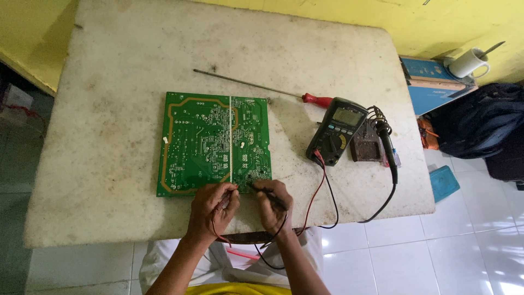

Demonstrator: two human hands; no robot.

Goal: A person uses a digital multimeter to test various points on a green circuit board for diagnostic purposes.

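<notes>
Two hands press probes onto the green rectangular circuit board: left hand pinches the red probe, right hand grips the black probe beside a dark multimeter.

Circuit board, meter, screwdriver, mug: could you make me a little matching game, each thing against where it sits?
Things:
1. green circuit board
2. multimeter
3. red-handled screwdriver
4. white mug

Places:
A. off the table, on blue boxes at far right
B. beside the soldering iron stand, red and black leads plugged in
C. under the tips of both hands
D. lying beyond the board, its handle end next to the meter

Pairs: 1-C, 2-B, 3-D, 4-A
</notes>
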